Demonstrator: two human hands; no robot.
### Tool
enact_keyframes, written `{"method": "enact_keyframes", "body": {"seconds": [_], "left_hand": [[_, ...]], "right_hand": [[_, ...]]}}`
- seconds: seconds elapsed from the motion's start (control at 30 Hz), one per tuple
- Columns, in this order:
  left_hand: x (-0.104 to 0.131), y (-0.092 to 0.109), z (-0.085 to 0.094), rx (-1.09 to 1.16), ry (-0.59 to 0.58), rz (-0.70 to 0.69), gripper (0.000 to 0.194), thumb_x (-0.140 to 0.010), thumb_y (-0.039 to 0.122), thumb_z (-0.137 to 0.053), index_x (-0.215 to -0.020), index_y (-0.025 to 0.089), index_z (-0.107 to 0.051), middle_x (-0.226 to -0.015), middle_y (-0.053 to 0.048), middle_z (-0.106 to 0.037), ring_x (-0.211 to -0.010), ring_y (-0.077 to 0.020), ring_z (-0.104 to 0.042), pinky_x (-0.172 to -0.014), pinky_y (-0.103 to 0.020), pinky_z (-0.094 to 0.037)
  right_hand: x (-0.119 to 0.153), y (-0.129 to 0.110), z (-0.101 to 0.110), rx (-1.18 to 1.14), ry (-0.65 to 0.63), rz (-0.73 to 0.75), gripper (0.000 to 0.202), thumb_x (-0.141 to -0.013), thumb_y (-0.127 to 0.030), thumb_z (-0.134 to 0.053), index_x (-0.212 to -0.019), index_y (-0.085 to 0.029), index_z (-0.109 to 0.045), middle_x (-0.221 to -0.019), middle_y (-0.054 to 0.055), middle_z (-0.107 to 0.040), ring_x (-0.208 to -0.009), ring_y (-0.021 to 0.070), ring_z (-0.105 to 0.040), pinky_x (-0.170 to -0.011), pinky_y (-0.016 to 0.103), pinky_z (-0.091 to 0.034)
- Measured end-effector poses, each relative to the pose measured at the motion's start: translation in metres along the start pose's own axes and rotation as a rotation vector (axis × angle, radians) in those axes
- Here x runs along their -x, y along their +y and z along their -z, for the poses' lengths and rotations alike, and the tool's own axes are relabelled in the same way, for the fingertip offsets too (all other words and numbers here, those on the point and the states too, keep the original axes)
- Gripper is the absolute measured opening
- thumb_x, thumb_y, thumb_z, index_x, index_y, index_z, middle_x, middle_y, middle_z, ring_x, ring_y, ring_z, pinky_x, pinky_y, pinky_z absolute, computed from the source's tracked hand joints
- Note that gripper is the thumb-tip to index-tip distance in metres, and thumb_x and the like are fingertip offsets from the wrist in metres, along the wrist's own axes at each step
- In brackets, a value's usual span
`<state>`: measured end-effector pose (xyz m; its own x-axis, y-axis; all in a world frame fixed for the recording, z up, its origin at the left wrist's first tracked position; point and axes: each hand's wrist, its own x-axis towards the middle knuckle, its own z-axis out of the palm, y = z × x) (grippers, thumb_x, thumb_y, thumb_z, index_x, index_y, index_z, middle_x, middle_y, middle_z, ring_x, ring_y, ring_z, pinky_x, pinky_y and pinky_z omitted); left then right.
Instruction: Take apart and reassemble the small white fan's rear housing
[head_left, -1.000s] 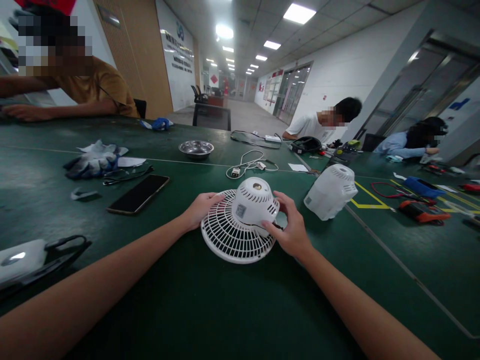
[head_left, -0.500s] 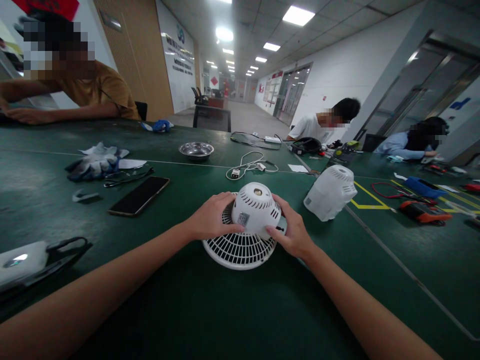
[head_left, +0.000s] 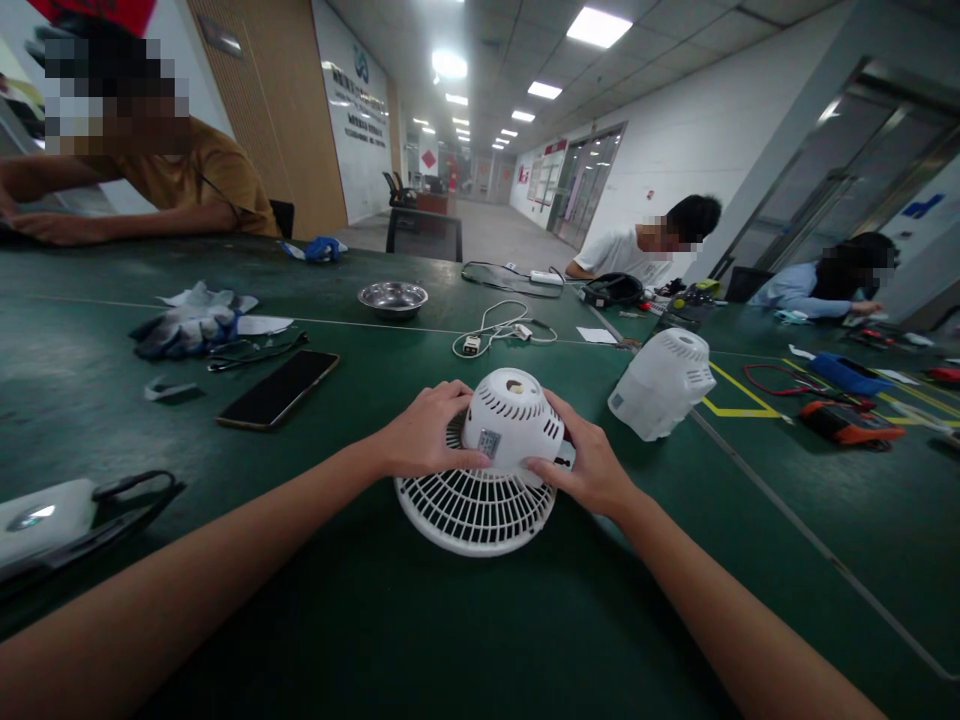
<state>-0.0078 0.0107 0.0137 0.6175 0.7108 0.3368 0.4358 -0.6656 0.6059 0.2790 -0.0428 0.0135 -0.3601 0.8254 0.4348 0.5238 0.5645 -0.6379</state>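
A white rounded housing (head_left: 514, 415) with vent slots and a small label sits at the back of a round white fan grille (head_left: 476, 510), which rests on the green table. My left hand (head_left: 430, 432) grips the housing's left side, thumb near the label. Around its right side wraps my right hand (head_left: 586, 455), thumb on the front. The fingertips behind the housing are hidden. A small dark part shows beside my right thumb.
To the right stands a white translucent part (head_left: 664, 385). Behind are a metal bowl (head_left: 393, 300) and a coiled white cable (head_left: 487, 335). A phone (head_left: 281, 390) and gloves (head_left: 191, 322) lie left. An orange meter (head_left: 849, 424) lies right. People sit across the table.
The grille's near edge has swung slightly toward me and to the left. The housing has turned a little, and both hands still hold it.
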Motion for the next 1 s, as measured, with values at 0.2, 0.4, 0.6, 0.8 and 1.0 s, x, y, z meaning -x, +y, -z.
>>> {"method": "enact_keyframes", "body": {"seconds": [0.2,0.4,0.6,0.8,1.0], "left_hand": [[0.0,0.001,0.0,-0.001,-0.025,0.051,0.062,-0.08,0.061,-0.078,-0.13,0.024,-0.073,-0.135,-0.015,-0.065,-0.117,-0.0406,-0.057,-0.101,-0.056,-0.044],[0.001,-0.002,-0.001,-0.003,-0.003,0.035,0.065,-0.079,0.06,-0.08,-0.131,0.023,-0.072,-0.135,-0.016,-0.065,-0.118,-0.041,-0.058,-0.104,-0.059,-0.044],[0.0,0.004,-0.001,-0.068,-0.049,-0.028,0.06,-0.09,0.048,-0.071,-0.141,0.02,-0.059,-0.136,-0.015,-0.064,-0.123,-0.0375,-0.059,-0.107,-0.061,-0.046],[0.007,-0.002,-0.018,0.023,0.024,-0.151,0.119,-0.084,0.055,-0.077,-0.169,0.027,0.001,-0.172,-0.02,-0.027,-0.149,-0.0469,-0.04,-0.118,-0.068,-0.036],[0.012,0.0,-0.029,0.005,0.106,-0.156,0.13,-0.075,0.056,-0.085,-0.169,0.028,0.001,-0.168,-0.022,-0.032,-0.14,-0.0481,-0.049,-0.113,-0.066,-0.043]], "right_hand": [[-0.002,0.001,0.0,0.0,-0.007,0.01,0.091,-0.081,-0.041,-0.085,-0.16,-0.034,-0.04,-0.154,0.011,-0.058,-0.127,0.0376,-0.066,-0.105,0.068,-0.056],[-0.001,0.006,-0.002,0.084,-0.007,0.03,0.092,-0.085,-0.046,-0.082,-0.163,-0.035,-0.034,-0.159,0.01,-0.053,-0.135,0.0377,-0.061,-0.11,0.067,-0.052],[0.0,0.005,-0.009,0.239,0.037,0.128,0.116,-0.075,-0.056,-0.086,-0.167,-0.029,-0.02,-0.159,0.017,-0.051,-0.137,0.0442,-0.058,-0.111,0.07,-0.049],[0.007,0.0,-0.013,-0.002,-0.097,0.033,0.102,-0.086,-0.046,-0.077,-0.166,-0.032,-0.014,-0.092,0.003,-0.076,-0.062,0.0228,-0.07,-0.06,0.044,-0.063],[0.007,-0.008,-0.01,-0.095,-0.156,0.058,0.098,-0.083,-0.02,-0.067,-0.164,-0.035,-0.015,-0.083,-0.002,-0.071,-0.055,0.0152,-0.063,-0.049,0.028,-0.052]]}}
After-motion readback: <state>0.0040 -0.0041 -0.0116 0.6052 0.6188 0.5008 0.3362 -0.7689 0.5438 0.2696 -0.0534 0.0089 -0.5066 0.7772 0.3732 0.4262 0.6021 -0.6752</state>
